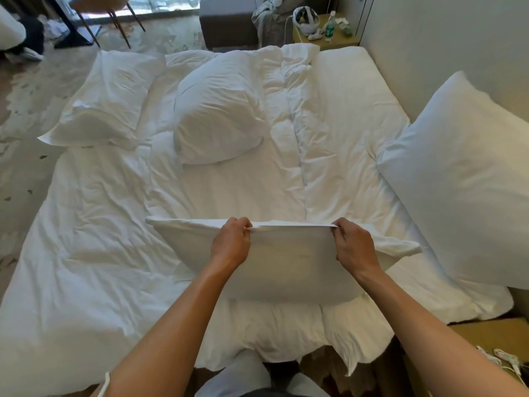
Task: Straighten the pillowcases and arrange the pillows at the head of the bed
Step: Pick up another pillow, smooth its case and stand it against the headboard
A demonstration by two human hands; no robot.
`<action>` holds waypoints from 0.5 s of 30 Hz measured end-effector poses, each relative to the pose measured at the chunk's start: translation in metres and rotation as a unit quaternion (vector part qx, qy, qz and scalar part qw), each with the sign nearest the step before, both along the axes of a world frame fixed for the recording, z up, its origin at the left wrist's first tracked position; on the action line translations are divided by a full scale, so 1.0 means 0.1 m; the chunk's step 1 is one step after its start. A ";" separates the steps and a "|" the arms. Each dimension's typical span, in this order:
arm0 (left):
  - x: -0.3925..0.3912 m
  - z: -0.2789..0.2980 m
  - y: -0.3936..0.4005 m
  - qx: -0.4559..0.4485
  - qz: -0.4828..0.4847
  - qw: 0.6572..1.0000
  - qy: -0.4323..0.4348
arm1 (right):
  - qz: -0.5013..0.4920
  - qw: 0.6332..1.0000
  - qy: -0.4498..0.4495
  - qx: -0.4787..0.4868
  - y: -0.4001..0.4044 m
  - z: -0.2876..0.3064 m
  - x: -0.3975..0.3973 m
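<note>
1. Left hand (232,242) and right hand (353,245) pinching top edge of near pillow (289,270), upright on bed (94,253).
2. Three more pillows: far left (106,101), far middle (220,116), right (463,179).

Daylight comes through the window (169,2) at the far end, falling on a pale patterned floor (25,110). A chair (100,7) and a grey upholstered block (227,21) stand before it. A plain light wall (443,38) runs along the right, with a yellowish bedside table (337,38) carrying a green bottle (330,27).
</note>
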State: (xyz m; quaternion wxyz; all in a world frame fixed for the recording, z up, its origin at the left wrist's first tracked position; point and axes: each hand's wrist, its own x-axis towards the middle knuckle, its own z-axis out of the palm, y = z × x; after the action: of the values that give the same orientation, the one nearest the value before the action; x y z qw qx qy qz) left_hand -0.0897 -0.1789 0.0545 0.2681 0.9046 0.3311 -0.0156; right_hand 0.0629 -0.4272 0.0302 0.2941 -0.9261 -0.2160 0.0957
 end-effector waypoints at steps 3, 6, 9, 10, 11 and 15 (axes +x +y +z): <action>0.01 -0.04 0.09 -0.017 0.007 1.000 -0.015 | 0.001 1.000 -0.019 -0.017 0.02 -0.03 0.04; 0.04 -0.10 0.23 -0.025 0.008 0.999 -0.026 | -0.001 0.997 -0.042 -0.062 0.05 -0.02 0.08; 0.08 -0.17 0.40 -0.036 -0.004 0.999 -0.021 | -0.013 0.995 -0.037 -0.091 0.07 0.05 0.09; 0.09 -0.19 0.45 -0.042 -0.010 0.999 -0.016 | -0.017 0.995 -0.031 -0.098 0.09 0.08 0.09; 0.10 -0.21 0.51 -0.047 -0.016 0.999 -0.011 | -0.020 0.994 -0.027 -0.105 0.12 0.10 0.08; 0.12 -0.29 0.74 -0.051 -0.033 0.998 0.004 | -0.039 0.991 -0.016 -0.125 0.21 0.12 0.03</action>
State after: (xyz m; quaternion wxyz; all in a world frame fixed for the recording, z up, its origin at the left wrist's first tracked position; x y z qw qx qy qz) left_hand -0.0780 -0.1053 0.0252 0.3119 0.9001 0.3008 -0.0449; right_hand 0.0656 -0.4061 0.0424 0.1760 -0.9648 -0.1707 0.0952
